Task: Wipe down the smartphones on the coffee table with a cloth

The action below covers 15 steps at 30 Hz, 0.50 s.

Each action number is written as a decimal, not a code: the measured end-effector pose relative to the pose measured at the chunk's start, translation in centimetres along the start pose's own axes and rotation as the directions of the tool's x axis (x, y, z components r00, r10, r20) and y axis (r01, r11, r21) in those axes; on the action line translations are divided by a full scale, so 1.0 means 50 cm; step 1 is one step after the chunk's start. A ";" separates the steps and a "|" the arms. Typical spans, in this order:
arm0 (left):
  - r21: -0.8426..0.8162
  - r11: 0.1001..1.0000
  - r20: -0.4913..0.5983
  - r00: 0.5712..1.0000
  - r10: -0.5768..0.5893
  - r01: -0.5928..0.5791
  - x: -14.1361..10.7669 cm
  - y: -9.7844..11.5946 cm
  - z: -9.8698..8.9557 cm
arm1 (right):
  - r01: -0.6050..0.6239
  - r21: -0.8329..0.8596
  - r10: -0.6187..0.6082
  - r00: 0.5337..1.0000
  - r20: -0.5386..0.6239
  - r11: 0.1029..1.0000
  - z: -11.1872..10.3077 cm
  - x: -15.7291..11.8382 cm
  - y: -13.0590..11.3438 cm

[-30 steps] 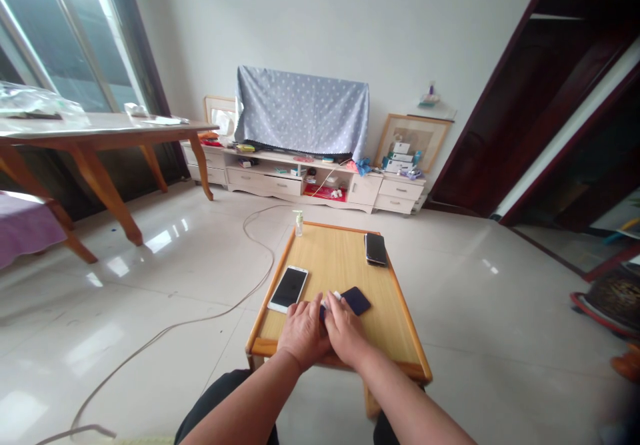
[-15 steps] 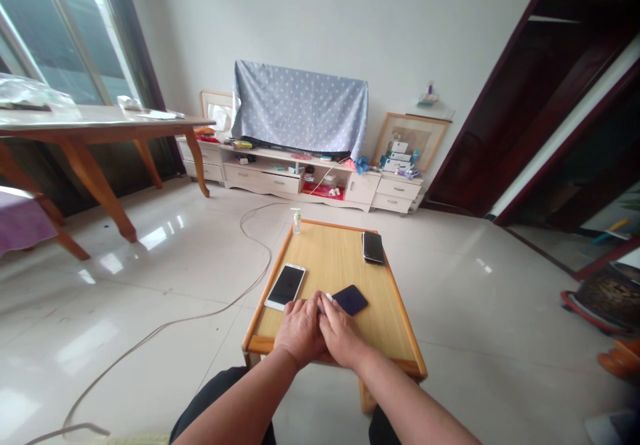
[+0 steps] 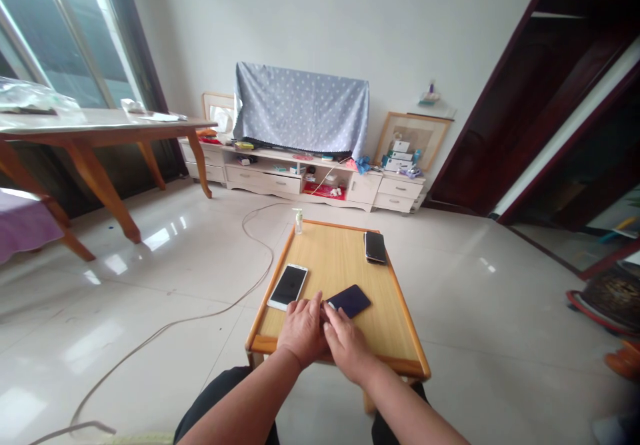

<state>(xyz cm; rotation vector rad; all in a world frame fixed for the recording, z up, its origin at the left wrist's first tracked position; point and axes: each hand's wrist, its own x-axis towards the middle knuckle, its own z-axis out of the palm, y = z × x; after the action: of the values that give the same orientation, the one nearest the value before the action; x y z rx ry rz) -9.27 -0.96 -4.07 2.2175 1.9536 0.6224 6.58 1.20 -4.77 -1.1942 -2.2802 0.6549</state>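
Observation:
My left hand (image 3: 303, 330) and my right hand (image 3: 347, 345) meet over the near edge of a low wooden table (image 3: 333, 252). Their fingers are bent and close together; a small whitish bit shows by the right fingertips, too small to name. Whatever lies between the palms is hidden. A white phone with a black screen (image 3: 289, 286) lies just beyond my left hand. The dark blue phone (image 3: 353, 300) lies beyond my right hand, its near corner by the fingers. Near the far right corner is a black phone (image 3: 375, 247), apparently stacked on another item.
A small pump bottle (image 3: 299, 222) stands at the table's far left corner. A cable (image 3: 205, 314) runs over the floor at the left. Beyond are a white cabinet (image 3: 260, 180), a cloth-covered shape (image 3: 303, 108) and a larger table (image 3: 100, 125).
The fingers of my right hand have drawn slightly back and apart from my left hand. The phones and bottle keep their places on the table; the view has shifted slightly.

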 end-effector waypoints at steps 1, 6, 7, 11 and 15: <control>0.000 1.000 -0.006 1.000 -0.011 0.011 0.000 0.001 -0.001 | -0.050 -0.012 0.050 0.998 -0.025 0.999 -0.009 0.000 0.015; 0.002 1.000 -0.011 1.000 -0.015 0.015 0.001 0.006 -0.007 | -0.288 -0.061 0.264 0.928 -0.262 0.956 -0.050 0.018 0.076; 0.002 1.000 -0.011 1.000 -0.017 0.017 0.001 0.007 -0.008 | -0.276 -0.051 0.254 0.932 -0.260 0.960 -0.048 0.014 0.068; 0.007 1.000 -0.005 1.000 -0.019 0.019 0.001 0.007 -0.008 | -0.084 0.040 0.087 0.993 -0.084 0.996 -0.013 -0.029 -0.004; 0.008 1.000 -0.003 1.000 -0.023 0.023 0.001 0.012 -0.013 | -0.093 0.093 0.101 0.992 -0.080 0.991 -0.013 -0.046 -0.007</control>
<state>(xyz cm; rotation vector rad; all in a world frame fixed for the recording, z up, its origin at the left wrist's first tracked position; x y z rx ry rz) -8.99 -1.13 -3.25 2.1964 1.9834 0.6169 7.90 -0.78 -4.51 -1.2721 -2.1119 0.7200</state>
